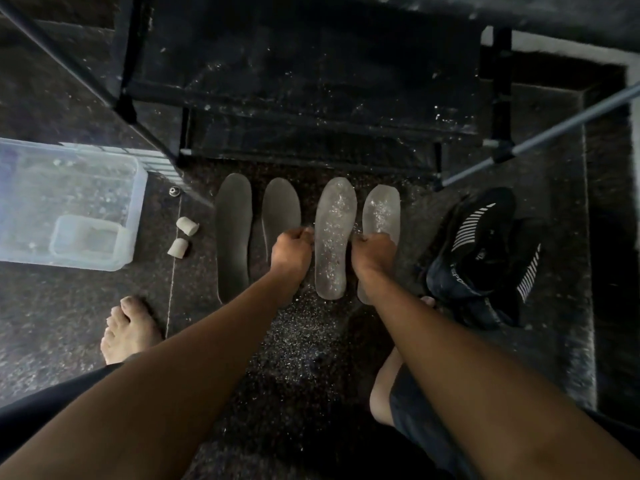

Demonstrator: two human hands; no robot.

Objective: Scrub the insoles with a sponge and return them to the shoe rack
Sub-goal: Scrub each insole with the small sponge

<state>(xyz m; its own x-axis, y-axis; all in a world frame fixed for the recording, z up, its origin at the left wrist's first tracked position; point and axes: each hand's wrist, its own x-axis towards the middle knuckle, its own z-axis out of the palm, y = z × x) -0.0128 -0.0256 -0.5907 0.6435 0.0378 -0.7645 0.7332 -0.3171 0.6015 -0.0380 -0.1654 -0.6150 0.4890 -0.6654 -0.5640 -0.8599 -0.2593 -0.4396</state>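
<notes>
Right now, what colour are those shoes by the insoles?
Black with white stripes: the shoes show best in the head view.

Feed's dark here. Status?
Left hand and right hand fisted beside the speckled insole. Four insoles on floor. No sponge visible.

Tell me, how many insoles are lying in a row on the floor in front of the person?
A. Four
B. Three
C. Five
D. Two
A: four insoles lie side by side, two darker ones on the left and two paler, speckled ones on the right, with the left hand and right hand down among them.
</notes>
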